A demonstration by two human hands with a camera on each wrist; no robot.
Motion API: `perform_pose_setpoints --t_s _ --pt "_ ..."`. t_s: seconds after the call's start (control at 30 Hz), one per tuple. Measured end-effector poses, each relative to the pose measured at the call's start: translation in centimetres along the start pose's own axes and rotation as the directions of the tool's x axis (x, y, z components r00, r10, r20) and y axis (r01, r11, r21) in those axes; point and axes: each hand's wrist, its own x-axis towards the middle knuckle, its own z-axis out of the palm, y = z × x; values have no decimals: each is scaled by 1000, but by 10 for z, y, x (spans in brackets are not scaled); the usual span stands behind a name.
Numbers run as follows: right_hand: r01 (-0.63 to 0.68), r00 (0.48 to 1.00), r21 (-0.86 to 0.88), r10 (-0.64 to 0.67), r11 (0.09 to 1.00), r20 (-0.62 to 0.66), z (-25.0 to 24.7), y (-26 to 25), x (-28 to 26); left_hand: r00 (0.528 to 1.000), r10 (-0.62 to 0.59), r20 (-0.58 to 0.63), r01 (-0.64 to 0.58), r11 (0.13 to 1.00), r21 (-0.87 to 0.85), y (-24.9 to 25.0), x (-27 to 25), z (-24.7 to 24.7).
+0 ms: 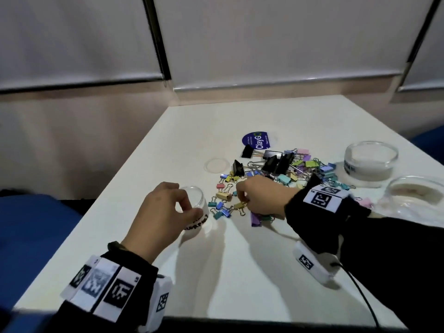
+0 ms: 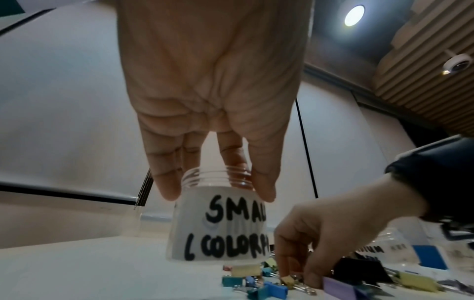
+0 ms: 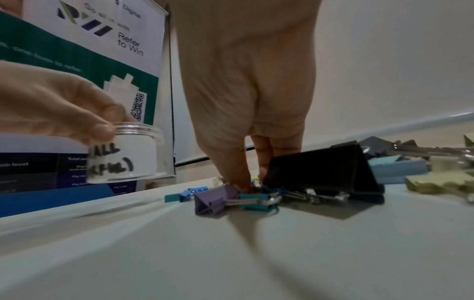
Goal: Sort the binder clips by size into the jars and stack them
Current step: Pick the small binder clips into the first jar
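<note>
Three clear jars are out on the white tabletop (image 1: 240,272), and none shows any clips inside, so the sorting appears barely begun. Dozens of binder clips (image 1: 288,169) lie in a loose heap near the middle of the tabletop, reaching toward its right edge: large black ones at the far side, medium pastel ones behind the right wrist, and tiny coloured ones scattered on the side nearest the left edge.

The left hand (image 1: 163,212) grasps the small jar (image 2: 218,227) from above, thumb and fingers curled around its threaded rim. Its handwritten label reads "SMALL (COLORFUL)". This jar sits toward the left edge, just beside the tiny clips, and looks tipped toward them; whether its base is resting on the tabletop is hard to tell.

The right hand (image 1: 262,195) reaches down into the small clips with its fingertips (image 2: 290,270) closing on a small yellow clip (image 2: 288,281). A purple clip (image 3: 212,200) and a teal clip (image 3: 256,200) lie just beside that hand.

Two wider jars (image 1: 370,162) stand apart near the right edge. A clear lid (image 1: 216,165) and a blue ClayGo lid (image 1: 258,140) lie flat beyond the heap. Still to do, by this reckoning: nearly all the sorting, closing the jars, and stacking them.
</note>
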Motion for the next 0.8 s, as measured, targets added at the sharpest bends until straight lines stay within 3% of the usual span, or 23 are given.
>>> perform_pose_setpoints --t_s 0.23,0.53,0.8 --pt "51 999 -1 -51 999 11 -2 4 -4 998 -9 69 8 1000 10 6 -14 3" --pt "125 990 64 -129 990 60 -5 21 30 975 -74 211 65 997 51 28 29 7" --pt "45 995 192 -61 980 75 -12 27 27 974 -142 178 129 988 83 25 31 2"
